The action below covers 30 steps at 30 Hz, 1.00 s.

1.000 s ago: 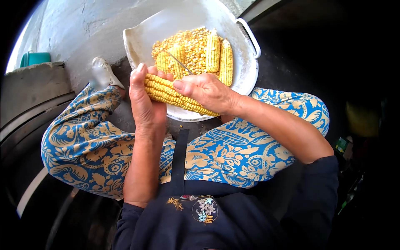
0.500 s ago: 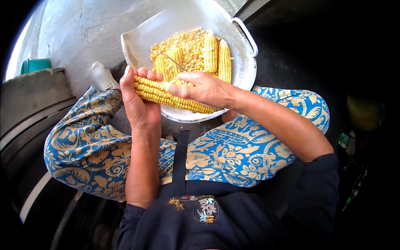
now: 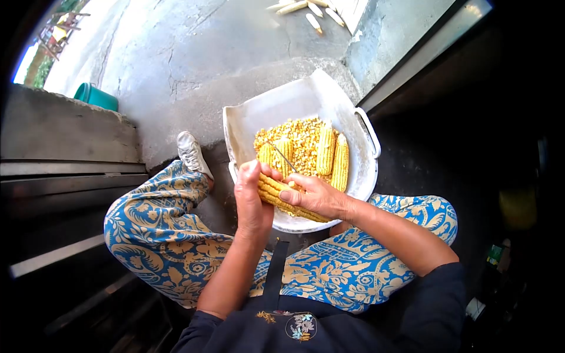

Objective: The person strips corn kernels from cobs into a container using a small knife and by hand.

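Basin [image 3: 276, 106]: white, with handle [image 3: 369, 134] on right rim; trousers [image 3: 170, 235] at near left and near right, shoe [image 3: 191, 153] to left, concrete floor [image 3: 194, 88] beyond far rim, wall of a door frame or similar edge at far right. Kernels [image 3: 300, 134]: heaped inside, well short of far rim. Corn cobs [image 3: 325, 152]: lying at right and left of heap. Held cob [image 3: 272, 191]: slanting above near rim, left end inside closed grip of left hand [image 3: 253, 203], middle under thumb of right hand [image 3: 319, 196]. Right grip: narrow, around thin metal pick [image 3: 285, 157], tip toward far left.
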Motion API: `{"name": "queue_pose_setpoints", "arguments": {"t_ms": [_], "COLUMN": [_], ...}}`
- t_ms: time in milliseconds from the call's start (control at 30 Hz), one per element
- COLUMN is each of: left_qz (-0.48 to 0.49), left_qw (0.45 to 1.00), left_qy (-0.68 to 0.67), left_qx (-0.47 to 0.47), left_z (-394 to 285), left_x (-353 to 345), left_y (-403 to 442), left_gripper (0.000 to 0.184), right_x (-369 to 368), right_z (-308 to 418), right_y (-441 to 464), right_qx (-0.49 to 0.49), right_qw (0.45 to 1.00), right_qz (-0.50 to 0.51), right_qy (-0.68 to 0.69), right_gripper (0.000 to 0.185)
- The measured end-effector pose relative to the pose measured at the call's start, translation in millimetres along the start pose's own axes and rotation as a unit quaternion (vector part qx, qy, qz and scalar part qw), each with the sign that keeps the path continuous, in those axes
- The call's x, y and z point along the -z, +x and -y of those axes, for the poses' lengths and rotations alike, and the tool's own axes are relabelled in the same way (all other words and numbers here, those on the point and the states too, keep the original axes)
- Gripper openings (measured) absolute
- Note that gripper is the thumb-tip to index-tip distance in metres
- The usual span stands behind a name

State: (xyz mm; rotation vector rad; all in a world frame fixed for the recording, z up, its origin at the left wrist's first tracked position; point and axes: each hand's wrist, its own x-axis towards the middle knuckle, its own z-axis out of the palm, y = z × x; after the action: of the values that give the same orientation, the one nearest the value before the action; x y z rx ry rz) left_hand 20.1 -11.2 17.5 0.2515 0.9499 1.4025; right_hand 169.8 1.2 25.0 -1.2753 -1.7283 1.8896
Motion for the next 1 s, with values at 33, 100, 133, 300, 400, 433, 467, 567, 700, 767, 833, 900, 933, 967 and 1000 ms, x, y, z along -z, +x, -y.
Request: {"name": "queue_pose_setpoints", "arguments": {"t_ms": [33,100,133,300,400,433,467,567,700,767,833,900,933,967,1000], "left_qz": [0.01,0.021,0.02,0.055,0.066,0.063,0.059,0.048,0.062,0.049,0.051,0.053,0.061,0.069,0.069], "left_qw": [1.0,0.998,0.999,0.998,0.998,0.998,0.998,0.998,0.996,0.993,0.993,0.993,0.992,0.991,0.991], "left_qy": [-0.009,-0.032,-0.014,-0.007,-0.006,-0.014,-0.021,0.01,0.062,0.109,0.104,0.099,0.106,0.113,0.115], "left_qx": [0.01,0.041,0.033,0.019,0.021,0.023,0.03,0.027,0.0,0.011,0.016,0.023,0.023,0.023,0.023], "left_z": [2,3,4,3,-1,-1,0,-3,1,7,8,8,8,8,8], "left_x": [-2,2,3,-1,-5,-2,1,1,-1,4,4,4,3,1,2], "left_y": [-3,-4,-4,-8,-9,-6,-4,-6,-8,-5,-5,-6,-7,-8,-8], "left_gripper": [0.018,0.015,0.015,0.018,0.018,0.018,0.018,0.017,0.018,0.018,0.017,0.017,0.016,0.016,0.016], "right_x": [-2,-2,-2,-2,-6,-4,-5,1,-6,-7,-5,-4,-3,-3,-5], "right_z": [1,1,0,-11,-13,-10,-10,-10,-3,-6,-7,-4,-4,-10,-22], "right_y": [-1,-4,-4,-4,-3,-3,-1,0,-1,-4,-4,-5,-6,-4,-1], "right_qx": [0.007,0.012,0.002,-0.013,0.033,0.038,0.042,0.028,0.035,0.013,-0.009,-0.01,-0.01,-0.01,0.005], "right_qw": [0.999,0.999,1.0,0.997,0.992,0.993,0.993,0.998,0.998,0.997,0.994,0.995,0.995,0.995,0.992], "right_qz": [0.001,-0.015,-0.019,-0.07,-0.079,-0.067,-0.063,-0.005,-0.042,-0.034,-0.024,-0.034,-0.04,-0.039,-0.081], "right_qy": [0.035,0.035,0.023,0.032,0.097,0.092,0.091,0.055,0.032,0.069,0.105,0.096,0.09,0.09,0.1], "right_gripper": [0.057,0.053,0.052,0.042,0.043,0.044,0.044,0.05,0.057,0.056,0.056,0.053,0.052,0.052,0.05]}}
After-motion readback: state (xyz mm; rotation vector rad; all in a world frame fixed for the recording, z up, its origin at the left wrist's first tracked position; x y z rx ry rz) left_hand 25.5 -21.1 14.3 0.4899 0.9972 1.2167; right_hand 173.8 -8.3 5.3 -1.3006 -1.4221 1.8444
